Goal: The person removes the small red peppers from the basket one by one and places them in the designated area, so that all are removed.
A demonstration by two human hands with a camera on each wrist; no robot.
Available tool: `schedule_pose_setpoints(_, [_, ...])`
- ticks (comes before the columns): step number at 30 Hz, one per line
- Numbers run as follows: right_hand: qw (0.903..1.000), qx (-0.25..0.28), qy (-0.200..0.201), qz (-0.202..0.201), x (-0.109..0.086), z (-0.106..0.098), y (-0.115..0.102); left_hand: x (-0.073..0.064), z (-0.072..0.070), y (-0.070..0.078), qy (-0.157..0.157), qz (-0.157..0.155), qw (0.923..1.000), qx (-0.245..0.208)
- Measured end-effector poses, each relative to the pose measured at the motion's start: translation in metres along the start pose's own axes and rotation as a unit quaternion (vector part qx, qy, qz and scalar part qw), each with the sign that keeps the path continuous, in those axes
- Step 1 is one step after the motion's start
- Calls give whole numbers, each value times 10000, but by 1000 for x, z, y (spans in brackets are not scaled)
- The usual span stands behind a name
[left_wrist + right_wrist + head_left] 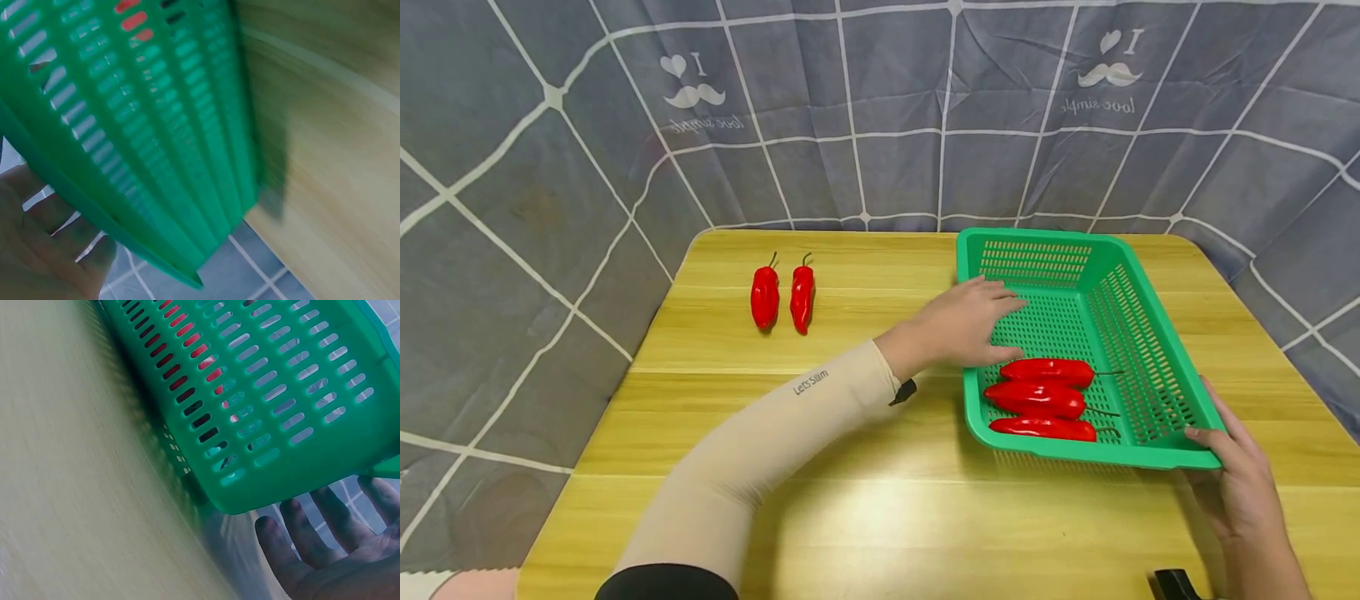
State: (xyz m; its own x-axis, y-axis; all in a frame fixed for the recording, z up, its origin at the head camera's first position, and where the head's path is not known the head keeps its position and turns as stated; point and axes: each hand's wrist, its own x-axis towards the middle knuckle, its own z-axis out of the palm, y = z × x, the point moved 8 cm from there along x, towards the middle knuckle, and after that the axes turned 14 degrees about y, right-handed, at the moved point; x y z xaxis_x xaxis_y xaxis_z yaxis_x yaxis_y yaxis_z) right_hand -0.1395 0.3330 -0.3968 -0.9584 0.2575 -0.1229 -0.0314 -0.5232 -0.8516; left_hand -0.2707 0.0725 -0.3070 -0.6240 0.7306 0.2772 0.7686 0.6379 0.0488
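Three red chili peppers (pixel 1037 400) lie side by side in the near left part of a green plastic basket (pixel 1172 333), stems toward the right. My left hand (pixel 966 325) reaches over the basket's left rim, fingers spread and nothing held, just beyond the farthest of these peppers. In the left wrist view, the left fingers (pixel 53 209) show past the rim. At the near right corner, my right hand (pixel 1243 467) grips the basket, thumb over the rim. The right wrist view shows the right fingers (pixel 331 519) at the outside of that corner.
Two more red chili peppers (pixel 783 298) lie on the wooden table (pixel 880 517) at the back left, stems pointing away. A grey checked cloth (pixel 895 100) hangs behind and along the sides. Part of a black object (pixel 1175 583) shows at the bottom right.
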Motion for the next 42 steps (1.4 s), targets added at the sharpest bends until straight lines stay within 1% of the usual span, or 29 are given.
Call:
schedule_pose_setpoints(3, [10000, 15, 4, -7, 1, 0, -1, 6, 6, 10, -293, 102, 9995, -87])
schedule_pose_setpoints(7, [10000, 36, -28, 2, 1, 1, -2, 15, 12, 18, -648, 140, 9977, -102])
schedule_pose_setpoints(12, [9999, 9, -158, 10, 1, 5, -2, 25, 21, 21, -1121, 28, 9934, -245])
schedule_pose_setpoints(15, [9997, -112, -205, -7, 1, 7, -1, 27, 28, 22, -1382, -17, 9896, -394])
schedule_pose_setpoints(17, [9997, -129, -231, -7, 0, 8, -1, 27, 33, 22, -1500, 5, 9877, -446])
schedule_pose_setpoints(22, [9999, -34, -141, -5, 1, 7, -2, 29, 42, 23, -1679, 8, 9847, -466])
schedule_pose_setpoints(25, [10000, -7, -92, -11, 1, 6, -3, 30, 46, 24, -1794, -82, 9828, -438])
schedule_pose_setpoints(27, [9999, -91, -30, -34, 1, 4, -3, 31, 48, 26, -1855, -122, 9820, -340])
schedule_pose_setpoints(31, [9998, -171, 39, -22, 0, 2, -4, 32, 52, 34, -2002, -63, 9797, -69])
schedule_pose_setpoints(34, [9999, -116, 17, -12, 0, 2, -4, 31, 54, 41, -2044, 28, 9788, 92])
schedule_pose_setpoints(39, [9994, -318, 115, -65, 1, 0, -3, 31, 58, 43, -2050, -42, 9786, 175])
schedule_pose_setpoints(42, [9993, -354, 134, -63, 1, -1, -3, 32, 62, 43, -2113, -115, 9773, 125])
